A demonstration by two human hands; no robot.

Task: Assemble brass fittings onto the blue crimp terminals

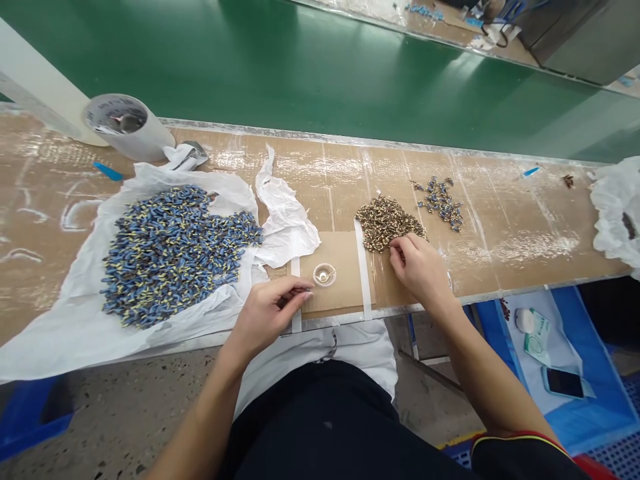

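My left hand [274, 310] is closed in a pinch just left of a small clear round dish [325, 275]; what its fingertips hold is too small to make out. The dish stands on a cardboard piece [340, 298] with white tape strips at its sides. At the near edge of a pile of small brown and tan pieces [385, 221], my right hand [420, 265] has its fingertips pressed together, their contents hidden. On white paper at the left lies a large heap of small blue and yellow pieces [175, 257]. A smaller blue and brown cluster [441, 202] lies beyond my right hand.
A white cylindrical container [131, 127] stands at the back left near a blue tool [107, 171]. Crumpled white paper [285, 217] lies mid-table. A green panel [300, 73] borders the back. Below right, a blue bin [600, 387] holds a phone [565, 383].
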